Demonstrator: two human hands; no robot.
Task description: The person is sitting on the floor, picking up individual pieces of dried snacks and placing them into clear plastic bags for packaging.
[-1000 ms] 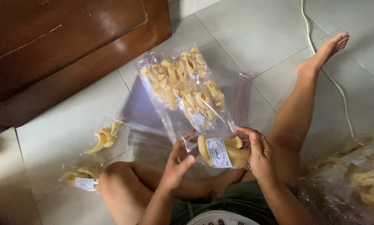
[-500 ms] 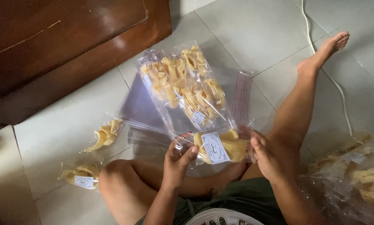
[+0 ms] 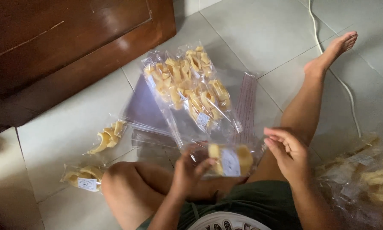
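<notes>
A: Two loose packs far left on the floor (image 3: 251,38), filled stack (image 3: 187,85) far centre, bulk bag (image 3: 366,174) near right.
B: Grips?
A: Left hand (image 3: 190,170) grip closed on small snack pack (image 3: 229,159), near centre over lap. Right hand (image 3: 287,155) open, just beside it.
B: Risk?
A: One-handed hold; slick film could slip and spill.

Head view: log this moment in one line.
left hand: holds snack bag | right hand: open, off bag | filled bags: piled on floor
</notes>
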